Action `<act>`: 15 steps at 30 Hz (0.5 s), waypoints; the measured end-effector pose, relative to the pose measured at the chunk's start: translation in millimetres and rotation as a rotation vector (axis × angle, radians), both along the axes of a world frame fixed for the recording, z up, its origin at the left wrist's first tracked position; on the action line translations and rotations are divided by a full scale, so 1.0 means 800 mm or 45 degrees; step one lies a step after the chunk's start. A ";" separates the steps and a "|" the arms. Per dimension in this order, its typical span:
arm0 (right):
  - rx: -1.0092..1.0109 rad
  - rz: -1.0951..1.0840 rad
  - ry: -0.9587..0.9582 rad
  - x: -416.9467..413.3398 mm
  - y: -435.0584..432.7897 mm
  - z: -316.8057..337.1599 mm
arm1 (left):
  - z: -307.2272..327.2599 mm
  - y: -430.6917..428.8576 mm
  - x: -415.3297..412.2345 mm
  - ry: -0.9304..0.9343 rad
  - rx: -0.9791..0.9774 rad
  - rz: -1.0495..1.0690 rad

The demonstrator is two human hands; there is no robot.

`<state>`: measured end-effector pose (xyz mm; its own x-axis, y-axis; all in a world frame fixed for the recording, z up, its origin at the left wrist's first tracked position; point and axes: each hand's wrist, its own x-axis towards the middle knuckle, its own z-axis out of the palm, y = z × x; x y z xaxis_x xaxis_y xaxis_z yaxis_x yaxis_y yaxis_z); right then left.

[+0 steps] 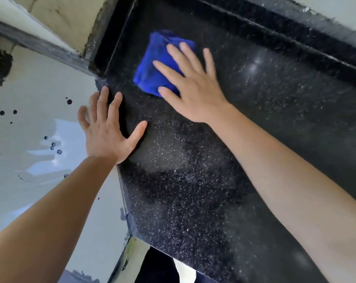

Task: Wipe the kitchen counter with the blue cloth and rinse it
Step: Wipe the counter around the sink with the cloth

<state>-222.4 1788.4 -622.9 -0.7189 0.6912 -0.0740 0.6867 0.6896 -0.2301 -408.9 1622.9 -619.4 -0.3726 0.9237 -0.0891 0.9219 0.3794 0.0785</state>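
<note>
Head view: a folded, fuzzy blue cloth (152, 66) lies at twelve o'clock on the speckled black stone counter (193, 190), near its back corner. The right hand (193, 88) presses flat on it, fingers spread. At nine o'clock the left hand (107, 133) rests splayed and empty on the counter's edge, beside a paint-spotted white wall (30, 129).

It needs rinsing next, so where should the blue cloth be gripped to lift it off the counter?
Probably pinch the bunched blue microfibre cloth at its raised folds on the far edge, coming from above. The right hand lies flat on its near side, on the black speckled stone counter.
</note>
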 end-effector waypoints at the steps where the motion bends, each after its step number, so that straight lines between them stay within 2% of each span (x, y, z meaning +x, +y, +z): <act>1: 0.006 -0.065 -0.027 0.035 0.004 0.000 | 0.000 0.000 0.000 0.001 -0.006 -0.003; 6: -0.004 -0.738 -0.131 0.197 0.027 0.008 | 0.000 0.000 0.000 -0.008 -0.012 -0.010; 9: -0.101 -0.972 -0.021 0.187 0.004 0.005 | -0.001 0.000 0.000 -0.002 0.001 -0.007; 11: -0.121 -0.932 0.033 0.154 -0.035 0.006 | 0.000 -0.001 0.001 0.015 -0.007 -0.006; 15: -0.103 -0.564 0.043 0.112 -0.175 0.010 | 0.000 -0.002 0.001 0.041 -0.050 -0.010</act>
<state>-132.7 1648.1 -614.6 -0.3582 0.9257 -0.1218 0.9027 0.3100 -0.2984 -407.8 1621.2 -619.2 -0.3686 0.9227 -0.1131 0.9266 0.3744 0.0339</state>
